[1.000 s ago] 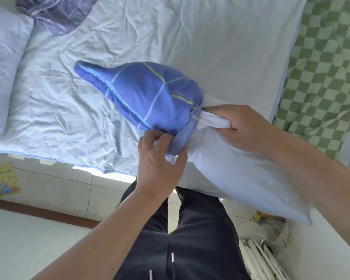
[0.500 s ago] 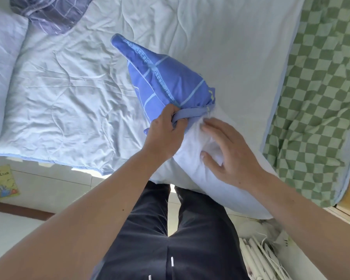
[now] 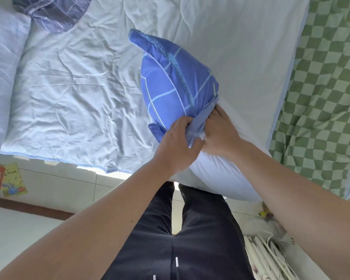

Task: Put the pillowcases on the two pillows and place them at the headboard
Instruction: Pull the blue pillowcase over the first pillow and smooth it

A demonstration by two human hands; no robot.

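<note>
At the bottom of the frame I see my dark trousers [image 3: 180, 235], and at the lower right some white cables [image 3: 265, 257] on the floor. Both my forearms rise toward the centre. My left hand [image 3: 178, 144] has its fingers curled around the bunched hem of the blue pillowcase [image 3: 176, 81] and pinches it. My right hand [image 3: 220, 134] lies just beside it, fingers pushed into the opening and closed on the same hem, resting on the white pillow [image 3: 216, 178]. The pillowcase covers only the far end of the pillow; the near part is bare. Beyond them lies the pale quilt [image 3: 79, 87]. A green checked sheet [image 3: 321, 98] is at the right, a second pillow [image 3: 2, 67] at the left edge, and a purple checked pillowcase [image 3: 55, 13] at the upper left.
</note>
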